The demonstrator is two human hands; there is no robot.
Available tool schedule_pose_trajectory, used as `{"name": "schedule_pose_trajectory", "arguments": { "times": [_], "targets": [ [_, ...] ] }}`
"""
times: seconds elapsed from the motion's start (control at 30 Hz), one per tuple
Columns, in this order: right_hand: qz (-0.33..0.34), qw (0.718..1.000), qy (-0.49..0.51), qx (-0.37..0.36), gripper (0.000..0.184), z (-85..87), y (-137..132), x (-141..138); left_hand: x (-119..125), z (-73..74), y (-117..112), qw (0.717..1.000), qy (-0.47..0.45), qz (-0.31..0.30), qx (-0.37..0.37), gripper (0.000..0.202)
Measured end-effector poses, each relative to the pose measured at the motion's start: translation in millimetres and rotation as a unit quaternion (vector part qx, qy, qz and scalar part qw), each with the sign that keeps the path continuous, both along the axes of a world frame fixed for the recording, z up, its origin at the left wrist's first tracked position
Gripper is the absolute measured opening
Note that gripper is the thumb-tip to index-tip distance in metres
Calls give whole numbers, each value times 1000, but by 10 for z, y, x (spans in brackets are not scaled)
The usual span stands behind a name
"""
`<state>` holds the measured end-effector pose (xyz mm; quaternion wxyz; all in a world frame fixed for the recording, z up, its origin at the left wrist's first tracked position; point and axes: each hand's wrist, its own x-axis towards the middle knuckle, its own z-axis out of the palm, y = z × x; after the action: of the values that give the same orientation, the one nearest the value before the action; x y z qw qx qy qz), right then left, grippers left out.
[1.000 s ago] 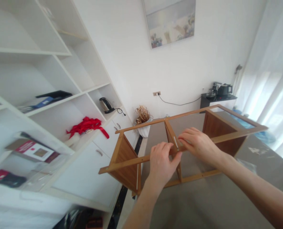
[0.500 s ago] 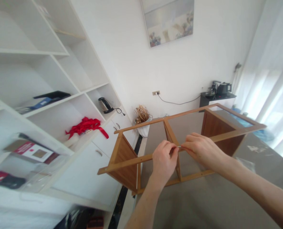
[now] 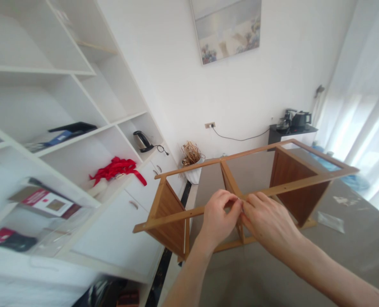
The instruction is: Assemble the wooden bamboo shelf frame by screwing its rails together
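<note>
A wooden shelf frame (image 3: 173, 218) with slatted panels lies on its side across the table. Above its middle crosspiece, my left hand (image 3: 219, 215) pinches thumb and forefinger together. My right hand (image 3: 266, 215) meets it there, fingers closed and tips touching the left fingertips. Between them shows the bright tip of a small thin metal piece (image 3: 239, 198); the fingers hide most of it, so its exact kind cannot be made out. Both hands cover part of the near wooden rail (image 3: 283, 188), which has small holes in it.
The grey table (image 3: 326, 260) carries a clear plastic packet (image 3: 331, 222) at the right. White shelving (image 3: 112, 187) on the left holds a red ribbon heap (image 3: 117, 168), a kettle (image 3: 143, 141) and a box (image 3: 50, 201). A dried plant (image 3: 191, 153) stands behind the frame.
My right hand has moved in toward the left and turned knuckles-up, closing the gap between the fingertips. Less of the thin metal piece shows. The plastic packet is now uncovered.
</note>
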<state>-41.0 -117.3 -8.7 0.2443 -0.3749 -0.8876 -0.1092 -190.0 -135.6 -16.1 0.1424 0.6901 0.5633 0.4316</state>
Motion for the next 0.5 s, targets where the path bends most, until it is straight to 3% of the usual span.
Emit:
{"name": "schedule_pose_trajectory", "arguments": {
  "times": [0.17,0.3,0.4,0.5],
  "targets": [
    [67,992,20,-105,16,79,53,190,-4,-32,31,1000,11,15,-18,12],
    [75,984,70,-149,18,97,306,312,-6,-2,20,999,37,14,-25,13],
    [79,983,94,-140,22,-19,508,266,-2,85,-17,990,136,29,-22,20],
    [64,985,94,-127,25,-189,585,165,-7,208,-24,956,293,34,-9,24]
  ]
}}
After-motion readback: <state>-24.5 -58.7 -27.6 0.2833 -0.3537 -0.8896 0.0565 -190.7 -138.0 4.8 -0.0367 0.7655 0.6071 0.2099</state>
